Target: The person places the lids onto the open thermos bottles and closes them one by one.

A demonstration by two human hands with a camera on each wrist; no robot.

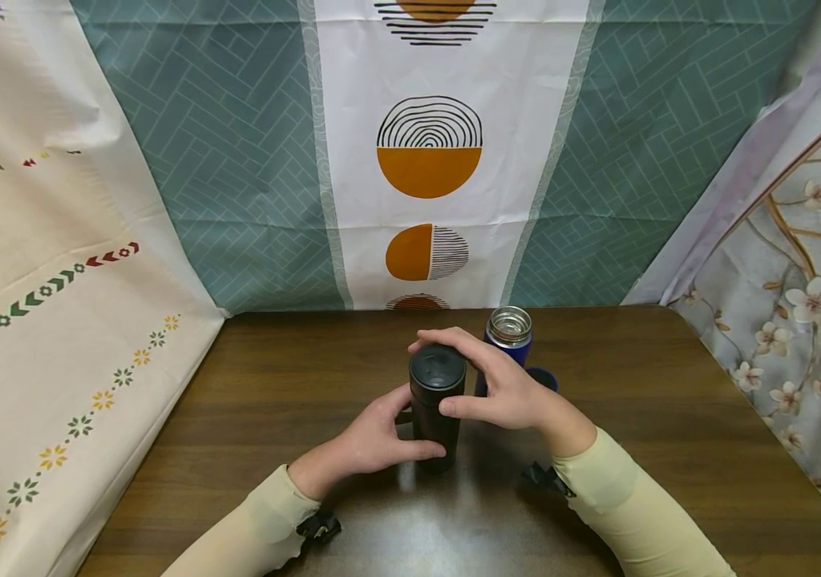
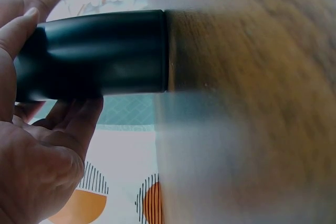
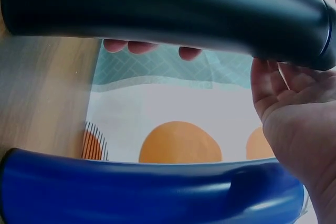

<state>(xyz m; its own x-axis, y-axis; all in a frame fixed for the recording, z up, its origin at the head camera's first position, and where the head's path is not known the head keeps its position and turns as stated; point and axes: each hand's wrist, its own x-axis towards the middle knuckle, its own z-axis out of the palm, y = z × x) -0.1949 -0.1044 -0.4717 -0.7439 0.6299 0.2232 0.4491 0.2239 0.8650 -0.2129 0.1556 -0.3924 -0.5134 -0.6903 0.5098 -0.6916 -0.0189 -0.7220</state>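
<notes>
A black thermos flask (image 1: 434, 425) stands upright on the table with its black lid (image 1: 438, 367) on. My left hand (image 1: 370, 433) holds its body, thumb across the front and fingers behind. Around the lid end, my right hand (image 1: 500, 385) grips with the thumb at the near side and fingers over the far side. The left wrist view shows the flask's base (image 2: 164, 51) at the tabletop. Just behind my right hand is a blue flask (image 1: 515, 343), upright and uncapped, its steel mouth showing. A dark blue-rimmed lid (image 1: 543, 378) lies beside it, partly hidden by my right hand.
The brown wooden table (image 1: 273, 369) ends at a hanging cloth (image 1: 237, 160) with green and white panels. A cream embroidered cloth (image 1: 57, 385) hangs along the left edge, a floral one (image 1: 778, 344) along the right.
</notes>
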